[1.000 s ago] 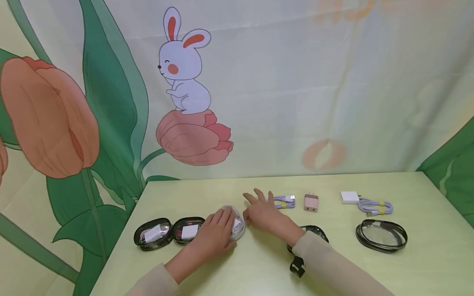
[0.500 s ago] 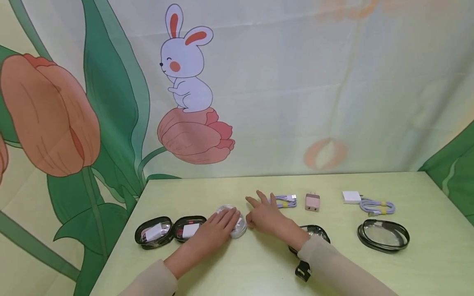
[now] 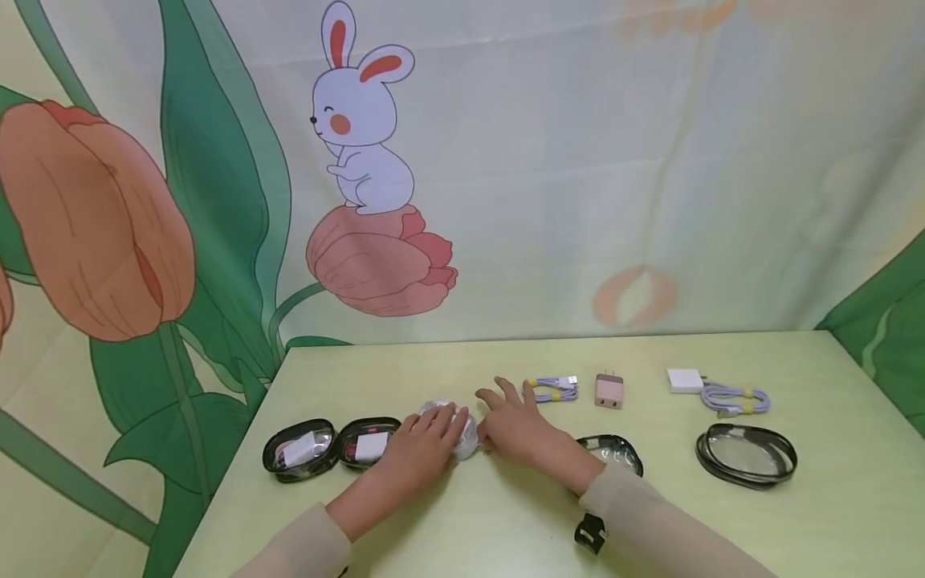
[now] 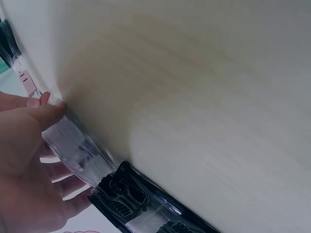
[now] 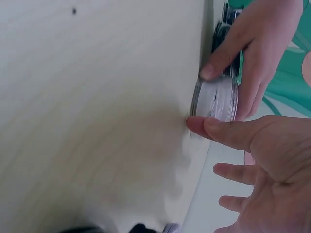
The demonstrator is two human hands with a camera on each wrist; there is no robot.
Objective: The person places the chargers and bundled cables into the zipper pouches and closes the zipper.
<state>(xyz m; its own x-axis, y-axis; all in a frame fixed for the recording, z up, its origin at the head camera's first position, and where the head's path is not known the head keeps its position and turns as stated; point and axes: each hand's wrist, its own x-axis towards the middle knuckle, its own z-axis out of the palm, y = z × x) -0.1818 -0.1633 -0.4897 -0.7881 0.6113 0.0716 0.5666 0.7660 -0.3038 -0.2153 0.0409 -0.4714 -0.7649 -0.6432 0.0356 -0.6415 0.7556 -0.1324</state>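
1. Clear case (image 5: 217,97): one, on table (image 3: 506,522), between both hands.
2. Left hand (image 3: 425,437): gripping case, apparently to steady it.
3. Right hand (image 3: 516,429): thumb and forefinger pinching case's end, other fingers spread.

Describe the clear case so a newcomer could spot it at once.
On the pale table, find the row of three on its left half. The clear case sits at the row's right end, under the left hand. Its colourless rim sets it apart from the two black-rimmed cases further left.
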